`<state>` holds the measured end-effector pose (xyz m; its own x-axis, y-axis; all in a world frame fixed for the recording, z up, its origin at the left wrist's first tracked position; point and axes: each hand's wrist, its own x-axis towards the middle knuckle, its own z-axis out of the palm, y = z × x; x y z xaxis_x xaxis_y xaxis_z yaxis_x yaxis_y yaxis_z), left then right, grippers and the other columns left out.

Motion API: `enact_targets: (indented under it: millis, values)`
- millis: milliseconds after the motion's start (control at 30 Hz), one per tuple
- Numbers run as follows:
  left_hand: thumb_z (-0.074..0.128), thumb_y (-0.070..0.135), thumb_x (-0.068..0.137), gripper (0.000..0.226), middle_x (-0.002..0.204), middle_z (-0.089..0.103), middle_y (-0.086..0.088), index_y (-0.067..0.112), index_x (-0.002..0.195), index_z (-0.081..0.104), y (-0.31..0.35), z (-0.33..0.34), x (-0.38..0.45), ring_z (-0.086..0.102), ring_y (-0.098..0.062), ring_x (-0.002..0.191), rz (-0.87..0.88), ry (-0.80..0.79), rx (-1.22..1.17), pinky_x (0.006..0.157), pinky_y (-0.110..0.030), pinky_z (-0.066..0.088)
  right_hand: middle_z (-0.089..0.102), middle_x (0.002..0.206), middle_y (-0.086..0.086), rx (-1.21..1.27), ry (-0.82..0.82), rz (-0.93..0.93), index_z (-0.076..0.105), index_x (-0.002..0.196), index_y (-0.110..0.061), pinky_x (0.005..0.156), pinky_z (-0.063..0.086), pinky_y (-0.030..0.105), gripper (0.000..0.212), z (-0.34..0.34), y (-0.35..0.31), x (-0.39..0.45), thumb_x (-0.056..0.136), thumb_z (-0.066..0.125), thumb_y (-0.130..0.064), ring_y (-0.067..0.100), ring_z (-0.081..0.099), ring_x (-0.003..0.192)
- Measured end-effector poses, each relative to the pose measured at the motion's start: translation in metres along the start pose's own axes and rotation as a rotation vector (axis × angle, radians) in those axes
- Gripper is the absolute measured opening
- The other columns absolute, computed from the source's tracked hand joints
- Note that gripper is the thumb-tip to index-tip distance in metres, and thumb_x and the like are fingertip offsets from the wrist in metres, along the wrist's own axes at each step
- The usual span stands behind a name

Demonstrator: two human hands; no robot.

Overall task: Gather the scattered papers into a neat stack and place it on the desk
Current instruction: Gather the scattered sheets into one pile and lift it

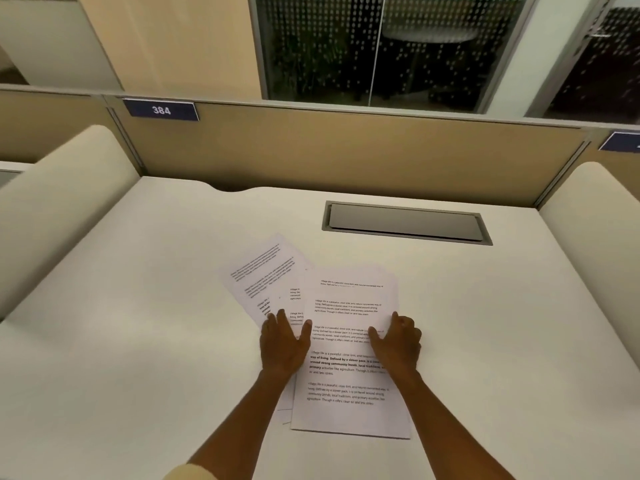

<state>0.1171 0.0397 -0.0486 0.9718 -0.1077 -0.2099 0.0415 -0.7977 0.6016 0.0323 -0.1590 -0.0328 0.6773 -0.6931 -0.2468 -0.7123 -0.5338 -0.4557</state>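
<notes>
Several printed white papers lie fanned out in the middle of the white desk (138, 323). The top sheet (346, 403) lies nearly straight and closest to me. A skewed sheet (263, 268) sticks out from under it toward the far left, and another sheet's edge (295, 296) shows between them. My left hand (282, 344) rests flat with fingers spread on the left edge of the pile, across the lower sheets. My right hand (398, 341) presses on the top sheet's right edge, fingers partly curled at the border.
A grey cable-tray lid (405, 221) is set into the desk behind the papers. A tan partition (346, 150) with a "384" label (161, 110) closes off the back. Cream rounded side dividers (62, 202) stand left and right (595, 220).
</notes>
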Motion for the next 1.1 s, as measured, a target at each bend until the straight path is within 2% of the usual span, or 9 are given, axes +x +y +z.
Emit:
enact_targets:
  millis: [67, 167, 333, 433, 600, 867, 1100]
  values:
    - [0.047, 0.065, 0.082, 0.075, 0.135, 0.055, -0.008, 0.018, 0.138, 0.034, 0.004, -0.006, 0.003, 0.051, -0.031, 0.126, 0.044, -0.05, -0.066, 0.101, -0.048, 0.048, 0.039, 0.144, 0.011, 0.003, -0.008, 0.004, 0.035, 0.144, -0.011, 0.104, 0.038, 0.041, 0.07, 0.002, -0.004, -0.003, 0.088, 0.057, -0.048, 0.031, 0.036, 0.13]
    - [0.054, 0.049, 0.089, 0.071, 0.133, 0.059, -0.011, 0.013, 0.145, 0.029, 0.009, -0.019, 0.01, 0.056, -0.032, 0.122, 0.116, -0.083, -0.069, 0.1, -0.042, 0.048, 0.038, 0.145, 0.011, 0.0, -0.01, 0.014, 0.034, 0.145, -0.01, 0.105, 0.038, 0.041, 0.071, 0.005, -0.008, -0.007, 0.089, 0.057, -0.047, 0.032, 0.035, 0.132]
    - [0.058, 0.035, 0.091, 0.065, 0.148, 0.041, -0.015, 0.01, 0.145, 0.031, -0.005, -0.036, 0.03, 0.042, -0.031, 0.135, 0.155, -0.077, -0.098, 0.11, -0.045, 0.038, 0.037, 0.148, 0.011, -0.011, -0.007, 0.028, 0.03, 0.147, -0.011, 0.107, 0.038, 0.042, 0.074, 0.012, -0.015, -0.014, 0.089, 0.057, -0.047, 0.031, 0.035, 0.134]
    - [0.052, 0.042, 0.091, 0.067, 0.152, 0.032, -0.018, 0.012, 0.146, 0.028, -0.018, -0.042, 0.04, 0.03, -0.035, 0.141, 0.119, -0.062, 0.094, 0.115, -0.052, 0.028, 0.035, 0.149, 0.01, -0.03, 0.007, 0.05, 0.027, 0.148, -0.011, 0.108, 0.036, 0.043, 0.077, 0.015, -0.017, -0.018, 0.088, 0.056, -0.049, 0.031, 0.034, 0.135]
    - [0.034, 0.045, 0.098, 0.066, 0.162, 0.007, -0.012, 0.016, 0.153, 0.01, -0.033, -0.046, 0.052, 0.005, -0.03, 0.15, 0.103, -0.16, 0.308, 0.118, -0.057, 0.009, 0.025, 0.156, 0.013, -0.047, 0.042, 0.109, 0.019, 0.151, -0.012, 0.114, 0.031, 0.046, 0.084, 0.03, -0.02, -0.03, 0.087, 0.055, -0.053, 0.033, 0.026, 0.142]
    - [0.027, 0.047, 0.1, 0.058, 0.163, -0.007, -0.008, 0.031, 0.153, 0.011, -0.053, -0.051, 0.061, -0.006, -0.029, 0.15, 0.201, -0.197, 0.497, 0.116, -0.061, 0.002, 0.01, 0.162, 0.014, -0.037, 0.006, 0.123, 0.006, 0.154, -0.014, 0.121, 0.018, 0.043, 0.089, 0.04, -0.026, -0.036, 0.089, 0.051, -0.054, 0.033, 0.012, 0.149]
    - [0.033, 0.052, 0.097, 0.059, 0.163, -0.006, -0.009, 0.029, 0.151, 0.022, -0.06, -0.051, 0.069, -0.005, -0.025, 0.151, 0.269, -0.187, 0.434, 0.116, -0.06, -0.001, 0.012, 0.162, 0.012, 0.007, 0.02, 0.139, 0.007, 0.154, -0.014, 0.122, 0.017, 0.042, 0.091, 0.046, -0.033, -0.037, 0.088, 0.052, -0.057, 0.03, 0.011, 0.149]
